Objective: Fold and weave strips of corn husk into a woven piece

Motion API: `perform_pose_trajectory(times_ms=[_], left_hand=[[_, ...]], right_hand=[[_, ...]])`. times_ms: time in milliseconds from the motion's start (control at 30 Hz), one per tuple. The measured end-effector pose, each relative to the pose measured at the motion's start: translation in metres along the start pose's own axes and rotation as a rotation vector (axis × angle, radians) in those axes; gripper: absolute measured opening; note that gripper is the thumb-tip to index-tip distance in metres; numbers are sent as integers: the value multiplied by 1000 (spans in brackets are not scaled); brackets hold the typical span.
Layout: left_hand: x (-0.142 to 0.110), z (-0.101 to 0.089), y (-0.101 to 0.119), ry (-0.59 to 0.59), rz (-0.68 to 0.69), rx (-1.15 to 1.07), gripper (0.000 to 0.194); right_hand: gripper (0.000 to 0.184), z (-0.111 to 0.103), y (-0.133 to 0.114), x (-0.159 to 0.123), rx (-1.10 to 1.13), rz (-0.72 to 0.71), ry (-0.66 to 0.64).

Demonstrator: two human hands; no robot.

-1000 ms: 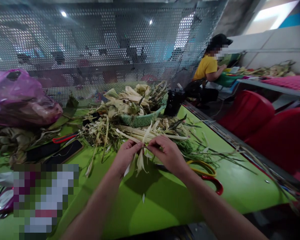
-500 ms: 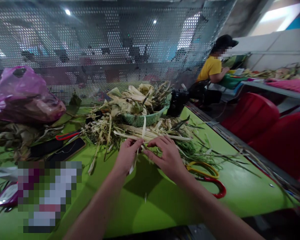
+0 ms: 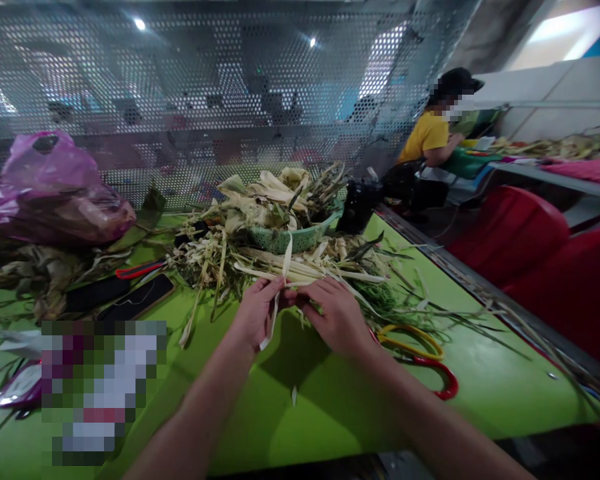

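Note:
My left hand (image 3: 257, 313) pinches a pale dried leaf strip (image 3: 287, 253), which looks like corn husk. One end stands up above the fingers and the other hangs below the hand. My right hand (image 3: 333, 313) comes in from the right, its fingers curled and its fingertips meeting those of my left hand at the strip. What exactly lies between the right fingertips is partly hidden. Right behind the hands lie more pale strips and stalks (image 3: 350, 275). Scissors with a yellow handle (image 3: 413, 341) and a red handle (image 3: 449, 383) rest beside my right wrist.
A green basket (image 3: 290, 240) heaped with dried husks stands behind, next to a black container (image 3: 359, 207). At left are a purple plastic bag (image 3: 55, 190), a red-handled tool (image 3: 135, 270) and a dark phone-like slab (image 3: 136, 299). A person in yellow (image 3: 427, 137) sits beyond red chairs (image 3: 510, 227).
My right fingertips have closed in on my left hand at the strip. The whole view has shifted slightly, so things appear a little further right.

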State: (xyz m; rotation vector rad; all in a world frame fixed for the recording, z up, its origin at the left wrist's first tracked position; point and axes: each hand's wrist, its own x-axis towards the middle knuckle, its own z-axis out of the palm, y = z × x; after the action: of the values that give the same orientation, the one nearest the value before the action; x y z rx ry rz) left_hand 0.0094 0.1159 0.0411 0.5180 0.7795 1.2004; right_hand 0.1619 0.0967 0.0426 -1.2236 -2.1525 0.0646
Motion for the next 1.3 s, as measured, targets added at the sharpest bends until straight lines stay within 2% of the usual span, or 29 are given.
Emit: perform_pose_trajectory(times_ms=[133,333,467,667,800,933,1033,1167,1233,1300], left_hand=[[2,-3,-2,14,50,-42,18],[1,-4,-6,-59,125,-51,22],[-2,-1,-5,-39,72,-9,26],[-6,4,-2,9,-33,28,29],[-5,4,-2,-14,-17,56,30],[-3,0,-2,-99,100,164,25],[-3,-2,-2,-154,160,265,21],[-4,0,-1,-286,122,357,23],[-6,1,-1,-344,97,357,25],[-8,3,-1,-334,73,314,24]], right_hand=[[27,-3,-8,-2,-11,-72,88],[36,2,-17,-6,-53,-178,57],[30,5,-22,-7,-101,-288,0],[20,9,-25,-10,-161,-377,-70],[13,7,-27,-9,-126,-398,-28],[8,0,-26,-7,32,-317,103],[4,-8,-21,-3,164,-147,224],[3,-12,-10,1,268,74,322],[6,-11,-5,1,314,148,324],[8,-9,-2,0,367,215,298]])
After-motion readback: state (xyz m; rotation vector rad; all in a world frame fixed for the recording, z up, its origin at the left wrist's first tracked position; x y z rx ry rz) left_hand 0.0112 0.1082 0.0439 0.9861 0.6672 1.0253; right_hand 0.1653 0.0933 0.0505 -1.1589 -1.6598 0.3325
